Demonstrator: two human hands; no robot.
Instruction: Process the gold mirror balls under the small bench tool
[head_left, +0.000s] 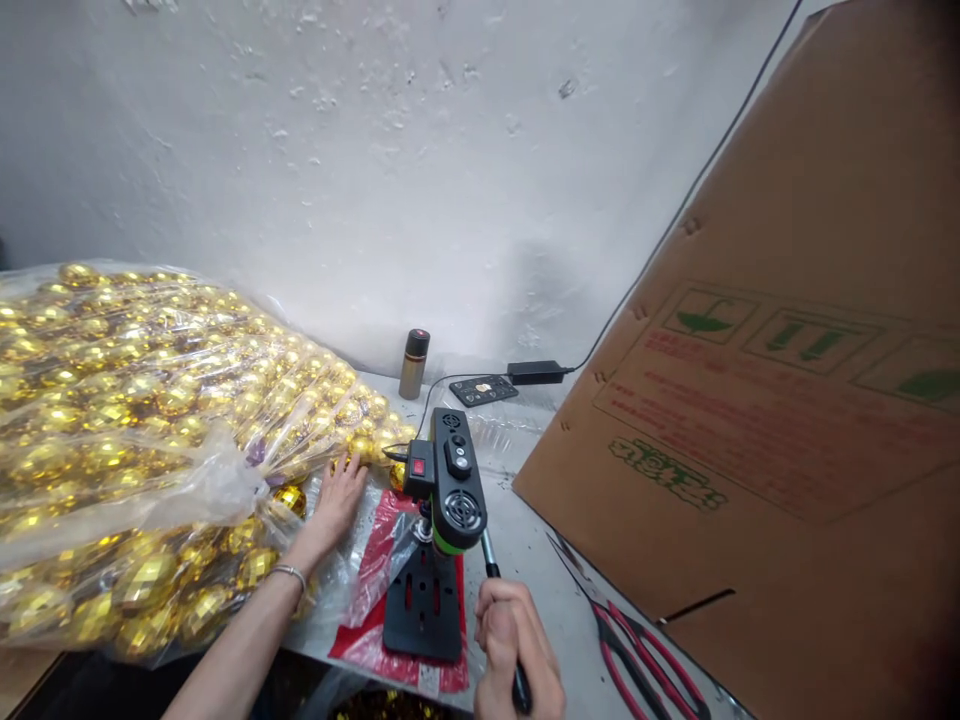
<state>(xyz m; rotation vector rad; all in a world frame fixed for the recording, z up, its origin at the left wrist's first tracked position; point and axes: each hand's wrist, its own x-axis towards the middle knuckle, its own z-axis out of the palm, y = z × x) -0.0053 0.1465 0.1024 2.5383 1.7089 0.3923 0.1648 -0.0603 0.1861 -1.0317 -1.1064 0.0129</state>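
My left hand [342,498], wearing a bracelet at the wrist, reaches past a tied clear bag with its fingers stretched out. Its fingertips touch or lie just at the small gold faceted balls [362,447]; contact is hard to make out. My right hand [514,650] is closed round a black-handled metal rod [491,558]. The rod's upper end runs up beside a black machine [459,480] with two round vents, a red switch and a slotted black base plate [423,610]. Whether rod and machine are joined is hidden. Red plastic [375,590] lies under the base.
Large clear bags of gold balls [112,400] fill the left side. A big cardboard box [750,330] leans in on the right, with red-handled scissors [637,640] beside it. A dark-capped bottle [414,365], a phone-like object [484,390] and a power adapter [535,372] stand near the wall.
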